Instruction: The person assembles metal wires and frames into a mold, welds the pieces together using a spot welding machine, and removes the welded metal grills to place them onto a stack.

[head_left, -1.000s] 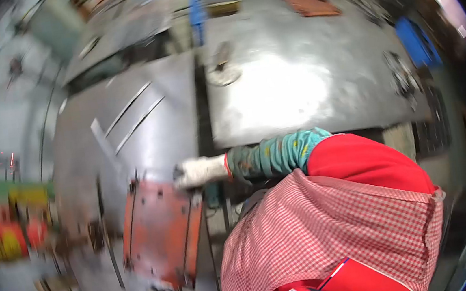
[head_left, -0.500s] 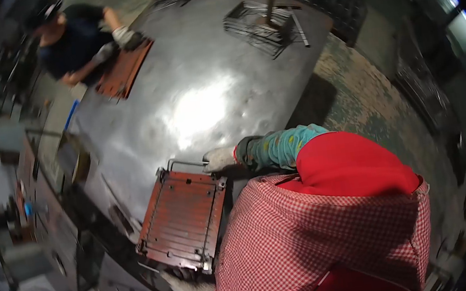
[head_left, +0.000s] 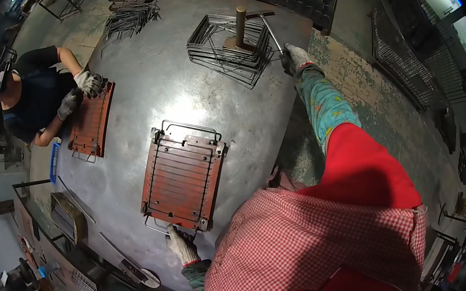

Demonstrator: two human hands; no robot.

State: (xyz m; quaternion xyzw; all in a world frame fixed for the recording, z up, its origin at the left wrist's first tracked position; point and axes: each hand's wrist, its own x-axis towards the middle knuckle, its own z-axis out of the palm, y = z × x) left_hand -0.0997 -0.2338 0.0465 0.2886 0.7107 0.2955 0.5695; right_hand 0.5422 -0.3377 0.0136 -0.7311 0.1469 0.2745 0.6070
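A red-brown plate fixture [head_left: 182, 181] with dark clamp blocks at its corners lies on the metal table. A bent wire frame [head_left: 191, 125] rests on it, its loops sticking out at both ends. My gloved left hand [head_left: 182, 246] is at the fixture's near end, fingers closed on the frame's lower loop; the grip is partly hidden. Out to the right, my gloved right hand [head_left: 295, 58] is closed round the handle end of a hammer [head_left: 270, 30]. The hammer lies beside a stack of wire frames [head_left: 222, 54] around an upright post [head_left: 240, 25].
Across the table [head_left: 124, 112] a co-worker [head_left: 41, 99] in gloves works at a second red-brown fixture [head_left: 90, 119]. Loose wire pieces [head_left: 133, 18] lie at the far edge. A blue basket [head_left: 55, 161], an open metal box [head_left: 68, 217] and a long tool [head_left: 128, 263] are along the left side.
My right hand has left the frame's upper loop and reached out to the hammer. My left hand stays at the lower loop. The view has shifted.
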